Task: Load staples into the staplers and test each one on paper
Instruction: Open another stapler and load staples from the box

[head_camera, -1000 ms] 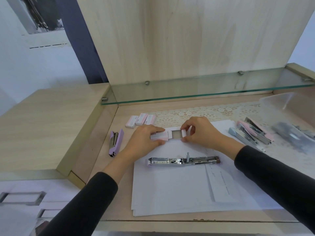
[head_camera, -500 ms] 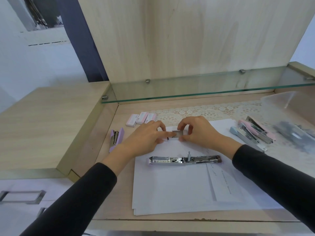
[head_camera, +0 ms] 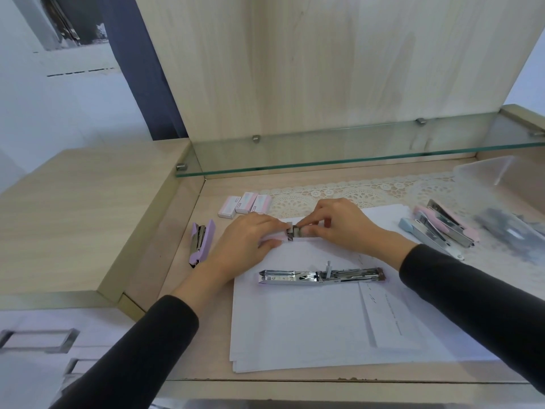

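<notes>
Over the far edge of the paper [head_camera: 295, 326] on the desk [head_camera: 213, 190], the left hand [head_camera: 247, 240] grips the pink staple box [head_camera: 295, 234] — the right hand [head_camera: 345, 225] pinches its open end. The opened stapler [head_camera: 321, 276] lies flat on the paper, nearer.

On paper stack [head_camera: 309, 329], left hand [head_camera: 250, 240] holds pink sleeve of staple box [head_camera: 298, 234]; right hand [head_camera: 342, 225] pinches box's inner tray at sleeve mouth. Opened stapler [head_camera: 321, 276] lies flat on paper, nearer person. Purple stapler [head_camera: 202, 242] left of paper. Three closed boxes [head_camera: 244, 205] behind left hand. Pink and blue staplers [head_camera: 436, 231] at right, by lace mat [head_camera: 354, 193].
</notes>
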Demonstrator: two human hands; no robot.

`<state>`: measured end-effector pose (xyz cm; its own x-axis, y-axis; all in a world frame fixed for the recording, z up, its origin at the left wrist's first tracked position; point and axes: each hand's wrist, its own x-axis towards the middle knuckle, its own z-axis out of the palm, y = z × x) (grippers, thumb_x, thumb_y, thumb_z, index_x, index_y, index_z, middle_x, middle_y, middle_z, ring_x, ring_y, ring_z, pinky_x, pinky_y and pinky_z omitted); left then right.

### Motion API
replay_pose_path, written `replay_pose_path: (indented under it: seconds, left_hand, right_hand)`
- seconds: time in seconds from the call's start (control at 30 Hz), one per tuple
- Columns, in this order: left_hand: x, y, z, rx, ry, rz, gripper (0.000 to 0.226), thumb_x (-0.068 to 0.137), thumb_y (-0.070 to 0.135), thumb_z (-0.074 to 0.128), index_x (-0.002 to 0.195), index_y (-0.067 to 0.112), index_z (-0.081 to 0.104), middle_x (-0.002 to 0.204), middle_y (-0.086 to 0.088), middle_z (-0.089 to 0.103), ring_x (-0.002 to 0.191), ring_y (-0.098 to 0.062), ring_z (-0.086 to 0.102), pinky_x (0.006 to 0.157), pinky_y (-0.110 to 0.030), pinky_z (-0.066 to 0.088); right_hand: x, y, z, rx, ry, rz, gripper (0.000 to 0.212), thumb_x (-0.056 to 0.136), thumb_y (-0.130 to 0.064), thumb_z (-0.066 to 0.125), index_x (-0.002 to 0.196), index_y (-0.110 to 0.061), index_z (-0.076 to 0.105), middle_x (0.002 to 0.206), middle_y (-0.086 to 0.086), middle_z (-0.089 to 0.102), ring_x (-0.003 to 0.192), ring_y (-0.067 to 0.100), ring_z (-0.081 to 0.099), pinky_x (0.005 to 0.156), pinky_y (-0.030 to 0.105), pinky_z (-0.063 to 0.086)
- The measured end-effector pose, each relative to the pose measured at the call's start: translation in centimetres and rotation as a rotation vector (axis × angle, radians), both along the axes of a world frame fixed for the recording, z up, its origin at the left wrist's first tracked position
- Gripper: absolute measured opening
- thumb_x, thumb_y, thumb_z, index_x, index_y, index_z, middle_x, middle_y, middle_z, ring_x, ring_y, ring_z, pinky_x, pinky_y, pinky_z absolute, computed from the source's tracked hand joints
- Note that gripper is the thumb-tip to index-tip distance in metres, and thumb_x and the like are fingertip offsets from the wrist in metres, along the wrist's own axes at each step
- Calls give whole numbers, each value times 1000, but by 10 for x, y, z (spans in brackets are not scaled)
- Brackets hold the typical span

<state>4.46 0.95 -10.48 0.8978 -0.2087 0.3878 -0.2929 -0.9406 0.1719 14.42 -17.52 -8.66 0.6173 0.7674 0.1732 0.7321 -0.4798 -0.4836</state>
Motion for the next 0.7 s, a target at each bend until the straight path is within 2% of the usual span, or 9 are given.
replay_pose_path:
  seconds: [0.07, 0.2, 0.3, 0.47, 0.57, 0.7]
  left_hand:
    - [0, 0, -1, -3, 4, 0, 32, 82, 30, 53, 105, 14, 68, 95, -2, 70, 87, -24, 63, 78, -29, 45]
    - [-1, -1, -3, 9, 5, 16, 28, 78, 17, 61, 105, 13, 69, 95, -6, 70, 85, -28, 63, 77, -29, 42]
    - [-1, -1, -6, -8, 7, 38, 33, 82, 27, 54, 109, 13, 67, 97, -6, 69, 86, -27, 62, 78, -26, 42]
    - [-2, -2, -9, -62, 10, 89, 46, 80, 37, 49, 113, 9, 64, 101, -7, 69, 93, -25, 62, 84, -21, 37]
    - [-1, -1, -11, -77, -13, 89, 46, 80, 37, 47, 111, 8, 65, 99, -9, 70, 92, -24, 60, 83, -21, 36]
    - [-1, -2, -11, -94, -23, 88, 44, 80, 35, 47, 107, 6, 67, 98, -10, 70, 92, -18, 54, 83, -22, 34]
  right_hand:
    - [0, 2, -1, -9, -22, -25, 22, 83, -33, 61, 103, -28, 68, 93, 4, 63, 73, 11, 44, 68, 25, 34]
    - [0, 6, -1, -25, -60, -60, 30, 81, -33, 64, 110, -24, 64, 99, 0, 61, 82, 8, 40, 71, 24, 32]
    - [-1, 10, -1, -45, -56, -37, 35, 80, -35, 65, 112, -25, 63, 100, 0, 60, 83, 9, 40, 72, 24, 32]
    - [-6, 17, -2, -19, 9, -36, 39, 70, -45, 72, 101, -23, 69, 92, 2, 60, 78, 14, 45, 70, 27, 35]
    - [-7, 21, -4, 13, 25, -46, 32, 69, -39, 74, 96, -21, 71, 90, 5, 62, 77, 15, 47, 75, 31, 42]
    - [-8, 22, -5, 60, 63, -58, 27, 68, -32, 76, 91, -19, 72, 89, 5, 63, 75, 12, 45, 74, 30, 42]
